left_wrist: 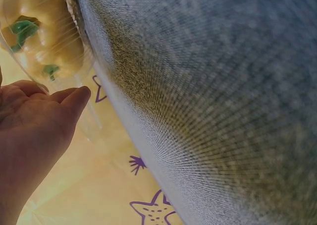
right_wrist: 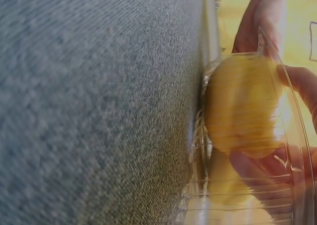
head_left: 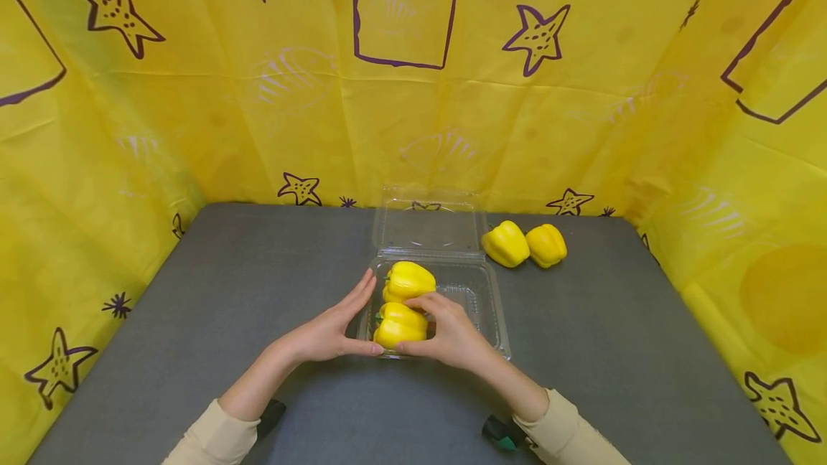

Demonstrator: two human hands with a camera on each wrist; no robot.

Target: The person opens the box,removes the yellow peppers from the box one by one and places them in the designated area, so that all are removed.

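Observation:
A clear plastic clamshell container (head_left: pixel 461 282) lies open on the table, its lid (head_left: pixel 428 224) folded back toward the curtain. Inside, along its left side, sit two yellow bell peppers: a rear pepper (head_left: pixel 410 280) and a front pepper (head_left: pixel 399 329), stems to the left. My right hand (head_left: pixel 455 332) grips the front pepper between thumb and fingers; in the right wrist view this pepper (right_wrist: pixel 242 103) shows through the clear wall. My left hand (head_left: pixel 326 329) spans the container's front left corner, fingers extended along the left rim, thumb at the front edge.
Two more yellow bell peppers, a left one (head_left: pixel 506 244) and a right one (head_left: pixel 546 245), lie side by side on the table right of the lid. The dark grey table (head_left: pixel 594 350) is bordered by a yellow patterned curtain (head_left: pixel 581 113) at the back and sides.

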